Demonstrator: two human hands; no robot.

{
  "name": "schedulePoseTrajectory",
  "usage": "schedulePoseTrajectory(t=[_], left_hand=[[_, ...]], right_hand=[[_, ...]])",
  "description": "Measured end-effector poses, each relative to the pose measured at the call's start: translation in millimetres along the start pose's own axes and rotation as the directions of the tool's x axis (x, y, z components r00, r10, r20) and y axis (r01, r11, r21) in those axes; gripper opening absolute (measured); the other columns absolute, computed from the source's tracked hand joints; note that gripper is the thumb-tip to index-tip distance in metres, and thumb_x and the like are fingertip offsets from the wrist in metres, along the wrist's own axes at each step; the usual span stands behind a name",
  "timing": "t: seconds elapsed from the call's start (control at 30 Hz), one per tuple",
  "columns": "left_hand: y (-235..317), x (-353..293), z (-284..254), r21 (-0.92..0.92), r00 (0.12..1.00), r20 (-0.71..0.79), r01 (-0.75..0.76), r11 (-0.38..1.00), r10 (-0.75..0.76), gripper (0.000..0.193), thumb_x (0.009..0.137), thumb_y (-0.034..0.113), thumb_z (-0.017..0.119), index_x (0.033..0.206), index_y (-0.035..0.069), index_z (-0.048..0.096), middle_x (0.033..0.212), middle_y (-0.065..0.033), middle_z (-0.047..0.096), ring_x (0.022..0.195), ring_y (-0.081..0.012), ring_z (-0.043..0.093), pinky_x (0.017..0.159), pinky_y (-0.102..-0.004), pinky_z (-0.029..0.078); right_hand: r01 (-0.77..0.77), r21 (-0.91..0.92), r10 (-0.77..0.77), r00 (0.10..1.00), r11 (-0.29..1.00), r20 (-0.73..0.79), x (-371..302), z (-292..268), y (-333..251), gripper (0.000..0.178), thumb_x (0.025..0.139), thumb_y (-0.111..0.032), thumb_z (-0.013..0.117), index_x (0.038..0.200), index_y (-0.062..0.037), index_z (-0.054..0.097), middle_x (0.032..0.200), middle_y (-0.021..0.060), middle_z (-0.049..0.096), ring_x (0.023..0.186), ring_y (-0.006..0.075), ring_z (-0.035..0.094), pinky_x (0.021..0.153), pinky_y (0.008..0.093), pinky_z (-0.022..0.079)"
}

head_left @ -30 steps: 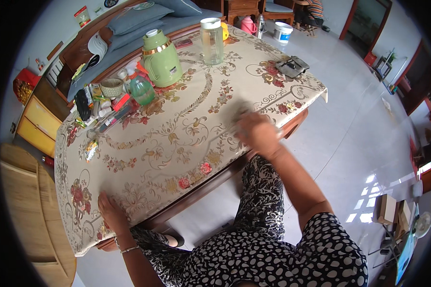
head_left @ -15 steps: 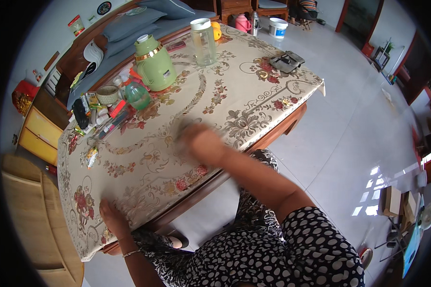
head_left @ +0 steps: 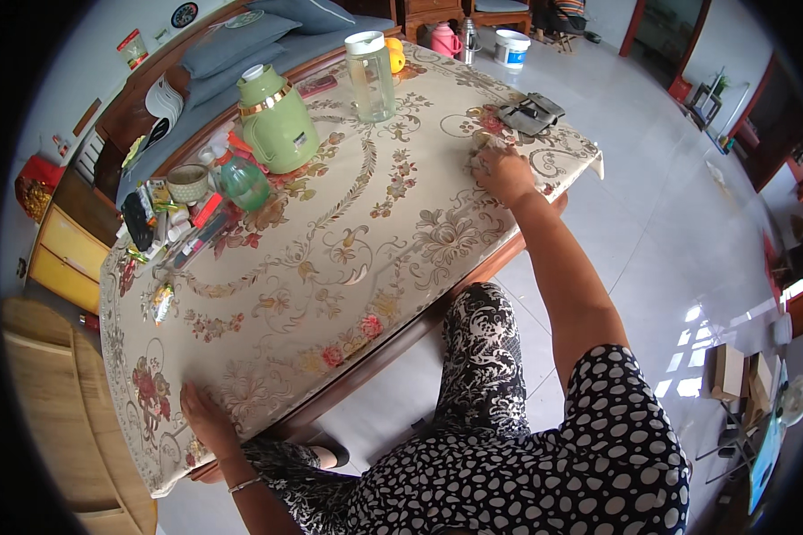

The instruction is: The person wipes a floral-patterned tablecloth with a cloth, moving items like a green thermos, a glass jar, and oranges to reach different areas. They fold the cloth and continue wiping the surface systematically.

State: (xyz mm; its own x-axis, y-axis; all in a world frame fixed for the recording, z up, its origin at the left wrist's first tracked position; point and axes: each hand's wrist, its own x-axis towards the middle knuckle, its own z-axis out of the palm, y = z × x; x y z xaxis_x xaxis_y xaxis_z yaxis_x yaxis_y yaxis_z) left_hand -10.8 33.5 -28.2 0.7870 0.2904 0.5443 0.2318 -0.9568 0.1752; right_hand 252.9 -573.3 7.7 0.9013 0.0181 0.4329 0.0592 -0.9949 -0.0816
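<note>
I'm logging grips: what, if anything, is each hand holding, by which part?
The right hand holds what seems a crumpled cloth, gripped part hidden; the left hand, nothing.

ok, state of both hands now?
Left hand: open, resting on the tablecloth, holding nothing visible.
Right hand: closed on what looks like a crumpled cloth.

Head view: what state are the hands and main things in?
Right hand, gripping rag
Rag, bunched
Left hand, resting on tablecloth
Tablecloth, spread
Green flask, upright, capped
Jug, upright, lidded
Spray bottle, upright
Bowl, upright
Grey bag, lying flat
Bucket, upright
Yellow cabinet, shut
</note>
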Motion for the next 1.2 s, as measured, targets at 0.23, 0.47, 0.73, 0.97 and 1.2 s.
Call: schedulePoseTrajectory(t=[0.23, 0.47, 0.73, 0.97, 1.2], left_hand=[[-1, -5, -5, 0.026, 0.998, 0.050, 0.025, 0.999, -0.026, 0.031, 0.096, 0.011, 0.046, 0.125, 0.001, 0.052, 0.128, -0.0193, 0.052, 0.119, -0.0375, 0.049, 0.098, -0.0450, 0.042], [-6, -3, -2, 0.004, 0.998, 0.066, 0.012, 1.000, -0.012, 0.032, 0.096, 0.010, 0.045, 0.125, -0.001, 0.051, 0.128, -0.0203, 0.051, 0.119, -0.0382, 0.048, 0.100, -0.0456, 0.041], [-1, -1, -3, -0.009, 0.997, 0.059, 0.053, 0.999, -0.053, 0.032, 0.096, 0.010, 0.045, 0.125, -0.002, 0.051, 0.130, -0.0215, 0.050, 0.121, -0.0382, 0.047, 0.101, -0.0459, 0.040], [-1, -2, -6, 0.040, 0.993, 0.108, 0.034, 0.999, -0.038, 0.033, 0.096, 0.011, 0.044, 0.125, -0.003, 0.051, 0.130, -0.0215, 0.051, 0.121, -0.0381, 0.047, 0.100, -0.0461, 0.040], [-4, -1, -5, 0.006, 0.996, 0.091, 0.020, 1.000, -0.021, 0.032, 0.097, 0.011, 0.043, 0.124, -0.005, 0.051, 0.129, -0.0217, 0.051, 0.120, -0.0383, 0.048, 0.100, -0.0461, 0.040]], right_hand=[[0.172, 0.106, -0.171, 0.985, 0.979, -0.011, -69, -31, -24, 0.027, 0.076, -0.027, 0.068, 0.097, -0.0105, 0.064, 0.100, 0.0083, 0.064, 0.101, 0.0270, 0.057, 0.086, 0.0421, 0.046], [0.168, 0.047, -0.169, 0.985, 0.985, 0.029, -5, 2, -8, 0.028, 0.080, -0.033, 0.064, 0.093, -0.0080, 0.065, 0.097, 0.0110, 0.066, 0.105, 0.0283, 0.057, 0.088, 0.0418, 0.045], [0.121, 0.023, -0.121, 0.993, 0.992, 0.002, 9, 5, -14, 0.029, 0.081, -0.033, 0.063, 0.099, -0.0095, 0.063, 0.102, 0.0095, 0.065, 0.106, 0.0282, 0.056, 0.089, 0.0442, 0.044], [0.182, 0.013, -0.181, 0.982, 0.983, -0.063, -72, -33, -35, 0.023, 0.078, -0.028, 0.066, 0.092, -0.0101, 0.063, 0.094, 0.0061, 0.063, 0.097, 0.0247, 0.057, 0.082, 0.0397, 0.045], [0.120, -0.011, -0.120, 0.991, 0.993, -0.065, -5, 0, -21, 0.023, 0.082, -0.030, 0.062, 0.093, -0.0099, 0.064, 0.099, 0.0067, 0.064, 0.102, 0.0258, 0.056, 0.086, 0.0421, 0.045]])
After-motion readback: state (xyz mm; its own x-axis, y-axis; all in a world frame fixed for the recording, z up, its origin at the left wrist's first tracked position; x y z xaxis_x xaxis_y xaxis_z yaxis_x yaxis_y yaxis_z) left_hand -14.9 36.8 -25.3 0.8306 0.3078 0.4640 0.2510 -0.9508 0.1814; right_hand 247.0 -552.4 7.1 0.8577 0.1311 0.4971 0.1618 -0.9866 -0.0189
